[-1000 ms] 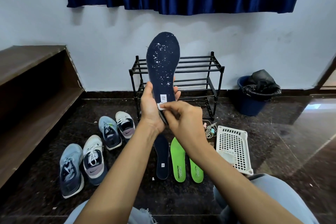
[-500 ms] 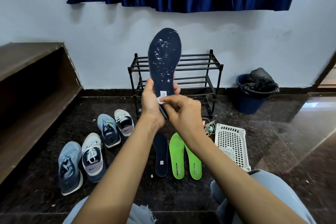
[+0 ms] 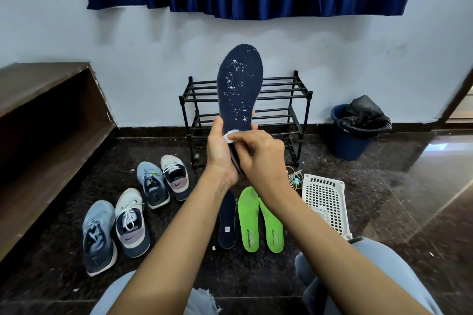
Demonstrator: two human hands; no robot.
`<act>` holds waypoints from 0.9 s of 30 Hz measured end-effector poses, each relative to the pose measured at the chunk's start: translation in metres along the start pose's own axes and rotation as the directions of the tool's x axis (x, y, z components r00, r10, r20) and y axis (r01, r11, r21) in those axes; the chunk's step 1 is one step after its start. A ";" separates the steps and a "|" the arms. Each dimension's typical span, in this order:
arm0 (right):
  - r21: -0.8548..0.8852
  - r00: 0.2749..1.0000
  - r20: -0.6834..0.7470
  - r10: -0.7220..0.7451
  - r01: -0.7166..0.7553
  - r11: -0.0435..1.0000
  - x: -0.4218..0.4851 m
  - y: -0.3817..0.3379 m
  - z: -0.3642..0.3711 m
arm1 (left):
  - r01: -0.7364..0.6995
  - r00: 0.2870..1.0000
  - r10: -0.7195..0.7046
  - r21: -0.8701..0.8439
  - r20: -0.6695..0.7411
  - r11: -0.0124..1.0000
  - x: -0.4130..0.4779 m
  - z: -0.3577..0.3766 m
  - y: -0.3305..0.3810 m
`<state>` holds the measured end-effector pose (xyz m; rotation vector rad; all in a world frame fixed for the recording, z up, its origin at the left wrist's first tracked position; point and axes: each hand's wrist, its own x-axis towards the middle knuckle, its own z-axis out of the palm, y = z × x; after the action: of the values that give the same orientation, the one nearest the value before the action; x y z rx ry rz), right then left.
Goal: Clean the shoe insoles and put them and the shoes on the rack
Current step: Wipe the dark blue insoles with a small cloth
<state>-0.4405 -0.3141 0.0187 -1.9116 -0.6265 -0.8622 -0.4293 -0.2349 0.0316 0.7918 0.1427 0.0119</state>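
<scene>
My left hand (image 3: 220,153) grips the heel end of a dark navy insole (image 3: 240,84), held upright and speckled with white bits. My right hand (image 3: 258,153) pinches a small white wad (image 3: 230,135) against the insole's lower part. On the floor below lie another navy insole (image 3: 227,222) and two green insoles (image 3: 259,222). Two pairs of shoes stand to the left: blue-grey and white ones near me (image 3: 115,230), another pair farther back (image 3: 163,181). The black metal rack (image 3: 294,100) stands bare against the wall behind the raised insole.
A white perforated plastic basket (image 3: 325,202) lies on the floor to the right, with a tangle of cords (image 3: 294,179) beside it. A blue bin with a black bag (image 3: 355,128) stands right of the rack. A wooden shelf unit (image 3: 46,115) lines the left side.
My right hand's fingers with the white wad have shifted slightly left across the insole's heel area, covering the small label. The insole stays upright in my left hand.
</scene>
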 end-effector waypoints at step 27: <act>0.077 0.976 0.190 0.111 -0.127 0.989 -0.008 -0.006 -0.004 | -0.126 0.992 0.126 -0.084 -0.004 0.988 0.010 -0.011 0.022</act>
<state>-0.4517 -0.3154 0.0170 -1.9409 -0.6421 -0.5759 -0.4199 -0.2104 0.0382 0.7155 0.0897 0.1362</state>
